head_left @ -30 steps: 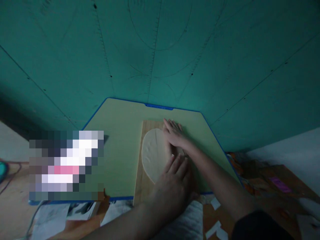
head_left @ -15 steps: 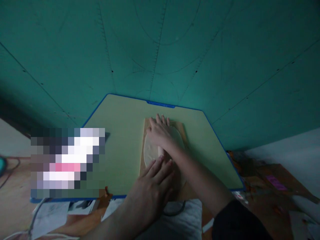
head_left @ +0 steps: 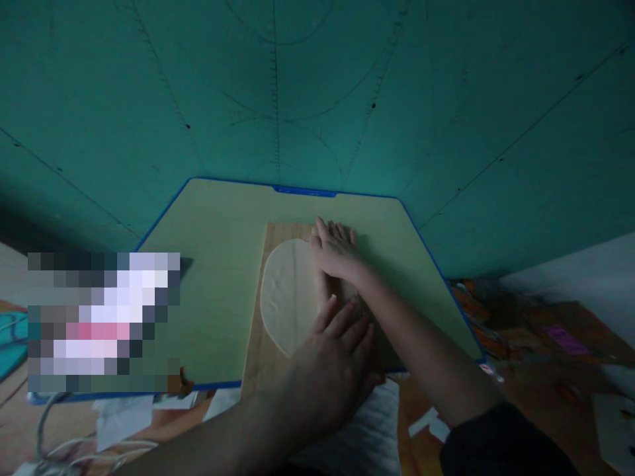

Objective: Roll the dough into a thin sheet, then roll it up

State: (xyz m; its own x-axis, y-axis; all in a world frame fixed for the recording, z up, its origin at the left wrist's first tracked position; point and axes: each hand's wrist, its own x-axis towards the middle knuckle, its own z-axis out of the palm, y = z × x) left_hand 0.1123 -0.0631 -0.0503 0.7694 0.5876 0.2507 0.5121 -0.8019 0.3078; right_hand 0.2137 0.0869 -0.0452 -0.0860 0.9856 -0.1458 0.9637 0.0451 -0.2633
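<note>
A thin, pale sheet of dough (head_left: 288, 291) lies flat on a wooden board (head_left: 258, 370). Across its right part a wooden rolling pin (head_left: 326, 288) runs front to back, mostly covered by my hands. My right hand (head_left: 337, 254) rests on the far end of the pin with fingers stretched out and its palm down. Over the near end lies my left hand (head_left: 335, 360), also palm down, with fingers extended and slightly apart. The dough's right edge is hidden beneath my hands and right arm.
The wooden board lies on a pale green, blue-rimmed board (head_left: 218, 264) against a green wall (head_left: 317, 86). A blurred-out object (head_left: 104, 324) stands at left. Cloth (head_left: 370, 423) and cables (head_left: 47, 423) lie in front; cardboard (head_left: 536, 330) is at right.
Both hands and the rolling pin have moved right over the dough, uncovering more of its left and middle. The camera view has shifted slightly too.
</note>
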